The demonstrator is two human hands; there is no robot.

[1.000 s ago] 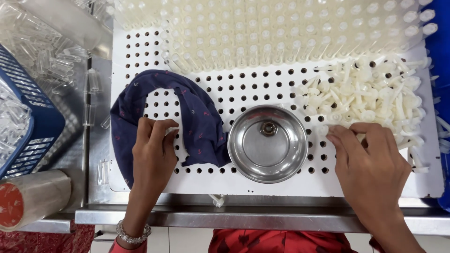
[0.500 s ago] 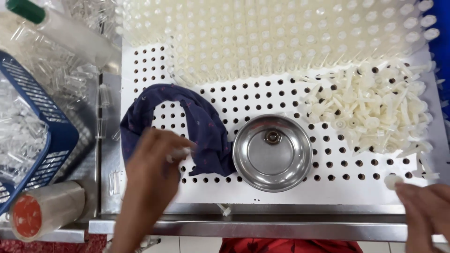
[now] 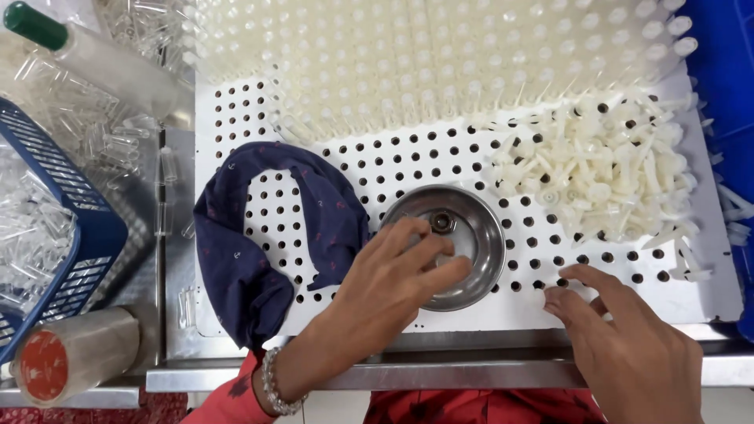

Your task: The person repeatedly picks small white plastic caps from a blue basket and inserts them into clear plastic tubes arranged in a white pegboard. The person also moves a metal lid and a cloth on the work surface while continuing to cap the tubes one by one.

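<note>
The left hand (image 3: pixel 393 275) is laid with spread fingers over the round steel bowl (image 3: pixel 463 239) on the white perforated plate (image 3: pixel 377 153). The right hand (image 3: pixel 628 345), open and empty, rests at the plate's front edge. Many holes behind are already filled with white plastic pieces (image 3: pixel 440 55); a loose pile (image 3: pixel 605 177) and front holes are left.

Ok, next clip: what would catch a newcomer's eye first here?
Probably the white perforated board, its far half packed with upright pale plastic tubes, and a loose heap of white plastic pieces at its right. At the near centre sits a small steel bowl, with the left hand reaching into it, beside a dark blue cloth. The right hand rests its fingertips on the board's near edge.
</note>
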